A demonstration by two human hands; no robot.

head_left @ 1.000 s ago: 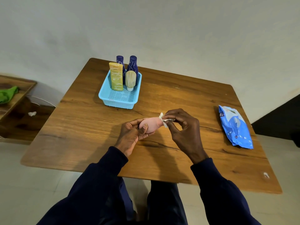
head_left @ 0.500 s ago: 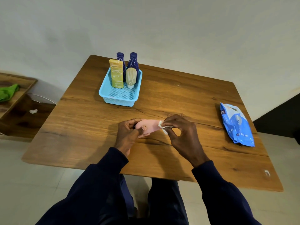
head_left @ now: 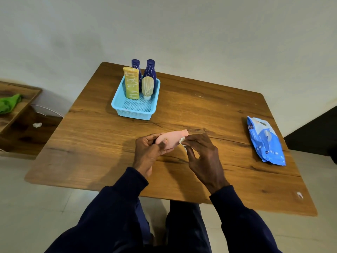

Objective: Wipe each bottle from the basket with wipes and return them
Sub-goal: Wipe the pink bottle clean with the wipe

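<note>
- We hold the small pink plastic bottle [head_left: 175, 139] on its side over the brown wooden table [head_left: 200, 106]. It is in front of the light blue perforated plastic basket [head_left: 135, 114], on our side of it and a little to its right.
- The pink plastic bottle looks smooth and matte. Its end in our grip is rounded, and its flat end points away from us.
- Our left hand [head_left: 147, 152] grasps the bottle's near end, with the thumb on top and the fingers curled beneath.
- Our right hand [head_left: 202, 156] pinches a small crumpled white wipe [head_left: 182, 141] between thumb and forefinger, against the bottle's right side. The other fingers are loosely bent.
- At the back of the basket stand a flat yellow tube [head_left: 131, 83] and a small beige bottle [head_left: 147, 86], cap down. Two dark blue bottles [head_left: 135, 65] [head_left: 150, 68] stand behind them.
- Well to the right of the basket, a blue wipes pack [head_left: 264, 141] lies flat on the table.
</note>
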